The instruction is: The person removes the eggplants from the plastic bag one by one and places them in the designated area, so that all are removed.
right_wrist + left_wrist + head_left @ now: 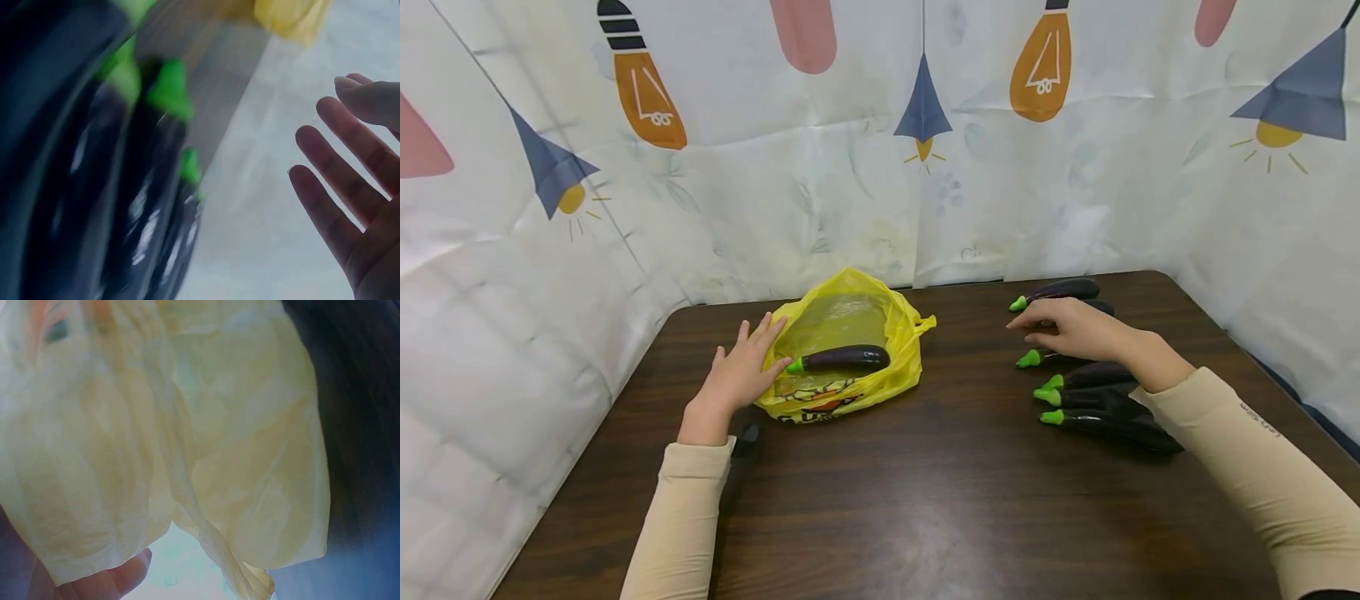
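Observation:
A yellow plastic bag (901, 385) lies with its mouth spread wide, and one dark purple eggplant (848, 358) with a green stem end is inside it. My left hand (737, 375) rests at the bag's left rim, fingers spread; in the left wrist view a fingertip (136, 565) shows at the edge of the yellow plastic (262, 487). Over a row of several eggplants (1105, 423) on the right, my right hand (1078, 329) hovers with loosely bent fingers and nothing in them. The right wrist view shows those eggplants (140, 206) beside the bare palm and fingers (340, 194).
The dark wooden table (880, 508) carries everything. A white printed curtain (760, 192) hangs behind it and along both sides. A small dark object (748, 437) lies next to the left wrist.

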Demonstrator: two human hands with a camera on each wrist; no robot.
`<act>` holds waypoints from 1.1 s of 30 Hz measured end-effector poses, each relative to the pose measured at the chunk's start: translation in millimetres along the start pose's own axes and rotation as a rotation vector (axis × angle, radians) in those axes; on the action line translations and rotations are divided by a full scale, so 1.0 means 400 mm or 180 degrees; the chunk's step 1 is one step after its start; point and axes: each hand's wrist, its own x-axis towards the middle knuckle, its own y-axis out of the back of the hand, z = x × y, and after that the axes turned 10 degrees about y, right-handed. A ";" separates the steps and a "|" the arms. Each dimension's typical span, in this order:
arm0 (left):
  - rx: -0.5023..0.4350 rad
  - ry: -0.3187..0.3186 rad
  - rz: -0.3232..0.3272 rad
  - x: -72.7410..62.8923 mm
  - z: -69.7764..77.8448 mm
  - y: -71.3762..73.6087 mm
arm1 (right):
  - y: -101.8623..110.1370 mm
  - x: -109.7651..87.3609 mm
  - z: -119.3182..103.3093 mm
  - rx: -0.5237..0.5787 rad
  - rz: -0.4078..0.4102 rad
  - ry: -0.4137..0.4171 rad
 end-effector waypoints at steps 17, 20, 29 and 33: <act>0.0005 -0.0027 -0.0001 0.004 -0.006 -0.003 | 0.026 -0.098 0.096 -0.0007 -0.0400 -0.0649; -0.0006 -0.0031 -0.0004 0.005 -0.006 -0.004 | 0.029 -0.109 0.105 0.0009 -0.0505 -0.0752; 0.0008 -0.0034 -0.0010 0.006 -0.007 -0.006 | 0.031 -0.116 0.117 0.0094 -0.0653 -0.0924; -0.0002 -0.0037 -0.0016 0.007 -0.007 -0.006 | 0.028 -0.117 0.125 0.0103 -0.0702 -0.0970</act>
